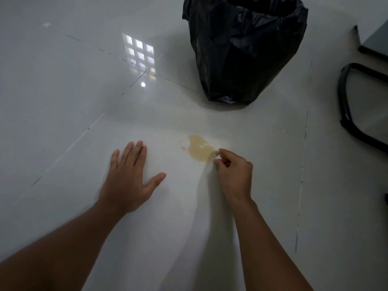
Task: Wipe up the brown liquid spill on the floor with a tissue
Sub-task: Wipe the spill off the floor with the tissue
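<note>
A brown liquid spill (198,149) lies on the glossy white tile floor (63,101), with a small drop just to its left. My right hand (233,175) pinches a thin white tissue (215,153) between thumb and fingertips at the spill's right edge. The rest of the tissue trails faintly and blurred toward me under that hand. My left hand (128,181) rests flat on the floor to the left of the spill, fingers apart, holding nothing.
A bin lined with a black plastic bag (243,51) stands just beyond the spill. A black tubular chair base (348,114) and a grey furniture corner (375,40) sit at the right edge. Ceiling light reflects on the tiles at the left.
</note>
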Action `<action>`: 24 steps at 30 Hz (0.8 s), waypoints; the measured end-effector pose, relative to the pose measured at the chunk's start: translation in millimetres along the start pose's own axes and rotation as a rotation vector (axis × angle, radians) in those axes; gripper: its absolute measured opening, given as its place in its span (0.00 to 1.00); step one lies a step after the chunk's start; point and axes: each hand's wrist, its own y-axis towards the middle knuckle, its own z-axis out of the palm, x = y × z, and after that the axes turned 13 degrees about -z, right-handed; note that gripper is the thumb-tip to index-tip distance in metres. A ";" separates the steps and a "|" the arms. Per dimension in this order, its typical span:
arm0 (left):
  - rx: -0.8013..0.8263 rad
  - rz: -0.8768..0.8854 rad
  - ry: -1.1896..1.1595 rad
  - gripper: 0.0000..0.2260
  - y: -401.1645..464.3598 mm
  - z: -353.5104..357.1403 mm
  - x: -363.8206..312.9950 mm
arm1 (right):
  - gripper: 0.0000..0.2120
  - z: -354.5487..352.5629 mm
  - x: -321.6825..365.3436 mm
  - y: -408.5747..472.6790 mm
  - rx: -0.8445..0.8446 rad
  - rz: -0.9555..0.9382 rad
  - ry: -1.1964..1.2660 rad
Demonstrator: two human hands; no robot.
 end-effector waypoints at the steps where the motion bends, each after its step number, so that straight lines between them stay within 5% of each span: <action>1: 0.002 -0.001 0.002 0.42 0.1 -0.7 0.0 | 0.11 6.4 2.9 -0.8 0.006 -0.042 -0.008; 8: 0.023 -0.015 0.009 0.41 -0.7 -2.6 0.3 | 0.10 50.2 32.0 3.5 0.185 -0.218 0.054; 11: 0.014 -0.011 -0.029 0.39 -0.3 -2.7 0.5 | 0.10 41.1 21.8 9.2 -0.016 -0.258 -0.032; 15: 0.000 -0.009 -0.054 0.35 1.2 -1.1 1.5 | 0.12 5.3 -21.7 22.7 -0.230 -0.001 -0.039; 24: -0.010 -0.022 -0.050 0.35 1.6 -0.5 2.3 | 0.08 6.9 -12.0 40.8 -0.043 -0.075 -0.024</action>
